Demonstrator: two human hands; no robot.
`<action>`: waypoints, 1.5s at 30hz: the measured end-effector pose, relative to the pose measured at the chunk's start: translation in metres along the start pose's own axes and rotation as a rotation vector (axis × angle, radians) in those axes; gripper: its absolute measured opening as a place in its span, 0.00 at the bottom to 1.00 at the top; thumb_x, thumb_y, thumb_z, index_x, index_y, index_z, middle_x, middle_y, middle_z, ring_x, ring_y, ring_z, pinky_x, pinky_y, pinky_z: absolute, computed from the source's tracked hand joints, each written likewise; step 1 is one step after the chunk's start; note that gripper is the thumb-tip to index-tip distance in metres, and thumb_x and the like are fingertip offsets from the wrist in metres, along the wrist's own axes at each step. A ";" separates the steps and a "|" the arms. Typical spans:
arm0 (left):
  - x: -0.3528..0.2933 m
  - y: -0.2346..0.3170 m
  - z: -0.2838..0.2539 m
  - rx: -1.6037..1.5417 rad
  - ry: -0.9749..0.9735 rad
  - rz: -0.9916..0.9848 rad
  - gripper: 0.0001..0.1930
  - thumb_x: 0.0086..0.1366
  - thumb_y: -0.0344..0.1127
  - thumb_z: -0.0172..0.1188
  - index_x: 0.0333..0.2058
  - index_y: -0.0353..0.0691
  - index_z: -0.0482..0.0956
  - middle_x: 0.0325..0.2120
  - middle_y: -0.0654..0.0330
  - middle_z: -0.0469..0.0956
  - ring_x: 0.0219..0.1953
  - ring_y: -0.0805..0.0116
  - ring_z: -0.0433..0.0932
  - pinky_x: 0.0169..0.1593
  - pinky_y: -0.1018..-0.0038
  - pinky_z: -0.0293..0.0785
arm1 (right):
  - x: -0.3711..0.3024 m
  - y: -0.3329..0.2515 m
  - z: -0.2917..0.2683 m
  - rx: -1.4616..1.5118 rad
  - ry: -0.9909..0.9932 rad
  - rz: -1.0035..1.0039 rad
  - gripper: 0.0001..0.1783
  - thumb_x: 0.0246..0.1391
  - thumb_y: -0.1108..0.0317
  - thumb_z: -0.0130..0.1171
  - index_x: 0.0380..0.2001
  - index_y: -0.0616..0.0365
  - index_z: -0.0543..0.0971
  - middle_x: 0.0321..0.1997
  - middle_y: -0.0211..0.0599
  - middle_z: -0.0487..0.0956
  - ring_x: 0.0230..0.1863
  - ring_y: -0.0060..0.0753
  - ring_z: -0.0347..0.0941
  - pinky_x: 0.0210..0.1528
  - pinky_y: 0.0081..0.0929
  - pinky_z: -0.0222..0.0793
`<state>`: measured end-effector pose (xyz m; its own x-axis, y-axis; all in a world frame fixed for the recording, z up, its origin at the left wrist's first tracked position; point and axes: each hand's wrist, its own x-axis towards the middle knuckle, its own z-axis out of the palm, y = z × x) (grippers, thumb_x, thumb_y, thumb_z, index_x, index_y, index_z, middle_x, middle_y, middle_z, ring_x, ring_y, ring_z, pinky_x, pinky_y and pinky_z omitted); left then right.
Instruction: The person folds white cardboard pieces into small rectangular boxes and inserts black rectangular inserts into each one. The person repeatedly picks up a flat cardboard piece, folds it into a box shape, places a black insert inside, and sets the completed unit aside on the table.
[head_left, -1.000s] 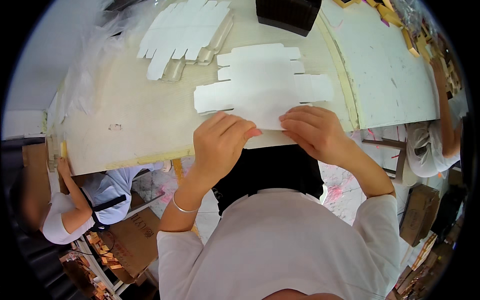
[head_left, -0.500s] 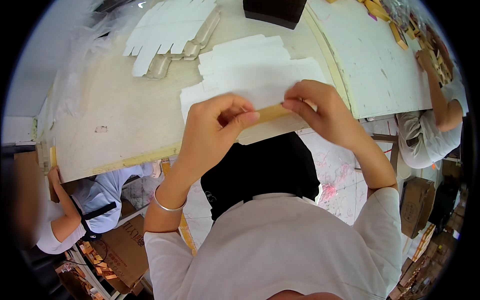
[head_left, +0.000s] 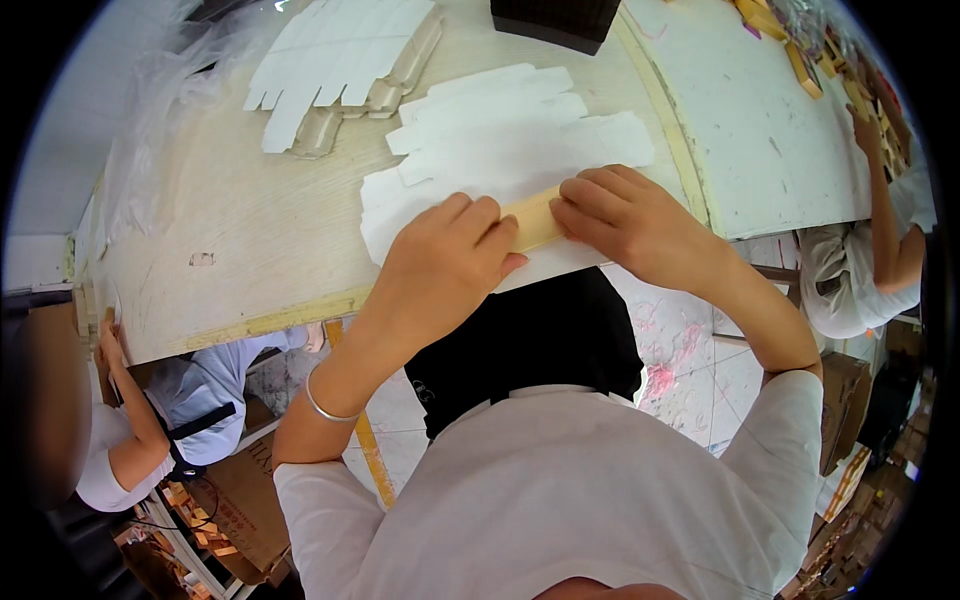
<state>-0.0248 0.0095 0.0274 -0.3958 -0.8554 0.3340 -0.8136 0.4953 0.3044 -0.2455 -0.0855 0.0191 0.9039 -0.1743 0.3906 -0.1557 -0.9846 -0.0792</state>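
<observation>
Left hand and right hand, two in all, are curled nearly closed at the near side of one white card blank, holding its single folded gold strip by opposite ends. That strip bridges the gap between the fingertips. Most of the blank lies flat beyond both hands on the table. Left of the blank and farther off, apart from it, sits one pile of white blanks, their number unclear; beyond the blank stands one black box.
</observation>
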 end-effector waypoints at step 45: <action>0.060 -0.046 -0.003 -0.482 -0.262 -0.315 0.18 0.57 0.24 0.58 0.48 0.38 0.77 0.36 0.52 0.78 0.36 0.58 0.77 0.43 0.70 0.73 | 0.022 -0.018 0.013 0.079 0.131 0.079 0.14 0.43 0.66 0.65 0.34 0.56 0.74 0.42 0.38 0.71 0.44 0.38 0.69 0.44 0.32 0.64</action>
<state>-0.0100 -0.0641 0.0361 -0.3096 -0.9496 -0.0484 -0.6489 0.1738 0.7408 -0.2177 -0.0718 0.0176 0.8297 -0.2558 0.4961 -0.1877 -0.9649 -0.1837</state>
